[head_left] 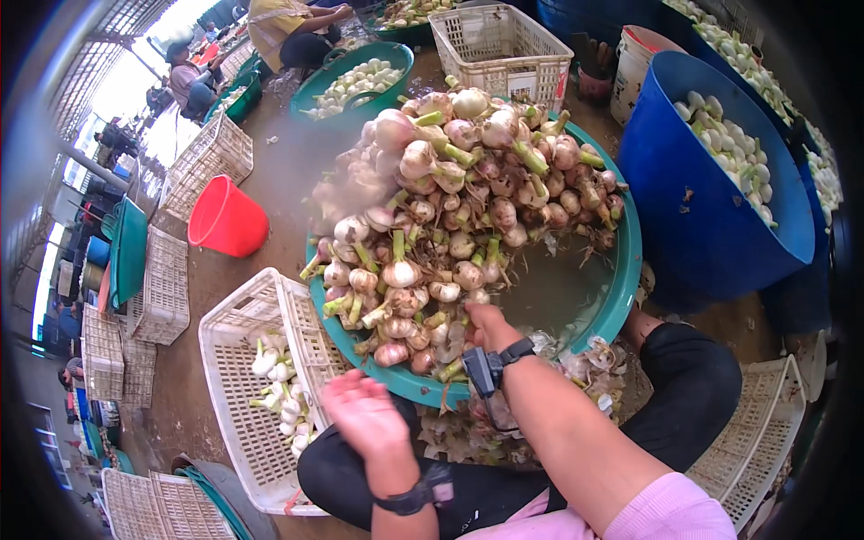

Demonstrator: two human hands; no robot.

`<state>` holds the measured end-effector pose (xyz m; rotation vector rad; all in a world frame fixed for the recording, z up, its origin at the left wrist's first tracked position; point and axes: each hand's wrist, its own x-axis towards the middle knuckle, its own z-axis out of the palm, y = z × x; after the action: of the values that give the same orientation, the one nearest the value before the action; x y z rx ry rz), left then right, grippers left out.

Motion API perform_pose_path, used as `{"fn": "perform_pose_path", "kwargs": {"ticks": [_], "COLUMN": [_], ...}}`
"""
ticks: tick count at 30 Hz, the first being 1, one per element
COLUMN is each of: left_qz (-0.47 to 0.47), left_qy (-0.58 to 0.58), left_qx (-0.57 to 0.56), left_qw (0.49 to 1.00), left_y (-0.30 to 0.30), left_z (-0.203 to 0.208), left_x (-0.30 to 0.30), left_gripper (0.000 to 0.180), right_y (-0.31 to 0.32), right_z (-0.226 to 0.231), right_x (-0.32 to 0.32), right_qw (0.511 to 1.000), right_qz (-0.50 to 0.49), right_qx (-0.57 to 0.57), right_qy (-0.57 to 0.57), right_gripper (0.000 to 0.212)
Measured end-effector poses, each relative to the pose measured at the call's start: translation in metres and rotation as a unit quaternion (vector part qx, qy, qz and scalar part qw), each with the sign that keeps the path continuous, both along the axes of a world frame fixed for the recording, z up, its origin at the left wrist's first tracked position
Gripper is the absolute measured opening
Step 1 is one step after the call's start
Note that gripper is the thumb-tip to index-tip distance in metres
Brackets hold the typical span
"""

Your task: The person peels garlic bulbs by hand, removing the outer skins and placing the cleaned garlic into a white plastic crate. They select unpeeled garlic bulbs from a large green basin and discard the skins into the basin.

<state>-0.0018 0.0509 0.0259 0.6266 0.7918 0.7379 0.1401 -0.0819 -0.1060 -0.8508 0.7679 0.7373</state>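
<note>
A teal tub (634, 238) in front of me holds a high heap of garlic bulbs (405, 270), with brownish skins and cut green stems, above murky water. My right hand (489, 326) reaches over the near rim to the heap's lower edge. Its fingers are mostly hidden by the hand and the bulbs, so its grip does not show. Nearer the left side of the rim, my left hand (364, 414) is raised, slightly blurred, with fingers extended and nothing visible in it. Beside it, a white plastic crate (236, 387) holds peeled white garlic bulbs (286, 396) with stems.
Loose peelings (594, 382) lie between my legs and the tub. At right stands a tall blue bin (666, 171) of peeled garlic. A red bucket (228, 218) and stacked crates (162, 288) stand on the left. Farther back, a person (288, 31) works beside a green tub (400, 67).
</note>
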Motion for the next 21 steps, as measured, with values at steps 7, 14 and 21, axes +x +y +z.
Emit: {"fn": "perform_pose_path", "kwargs": {"ticks": [7, 14, 21], "left_qz": [-0.440, -0.478, -0.527], "left_qy": [0.238, 0.196, 0.064], "left_qx": [0.020, 0.067, -0.001], "left_qw": [0.866, 0.853, 0.847], "left_y": [-0.040, -0.059, -0.059], "left_z": [-0.043, -0.035, -0.032], "left_x": [0.021, 0.021, 0.012], "left_gripper": [0.052, 0.024, 0.030], "right_y": [-0.037, -0.061, -0.071], "right_z": [0.047, 0.109, 0.086], "right_x": [-0.073, -0.099, -0.095], "right_qw": [0.772, 0.594, 0.932], "right_qz": [0.272, 0.463, 0.285], "right_qx": [-0.282, -0.397, -0.095], "right_qy": [-0.501, -0.525, -0.203], "right_gripper": [0.039, 0.030, 0.029]}}
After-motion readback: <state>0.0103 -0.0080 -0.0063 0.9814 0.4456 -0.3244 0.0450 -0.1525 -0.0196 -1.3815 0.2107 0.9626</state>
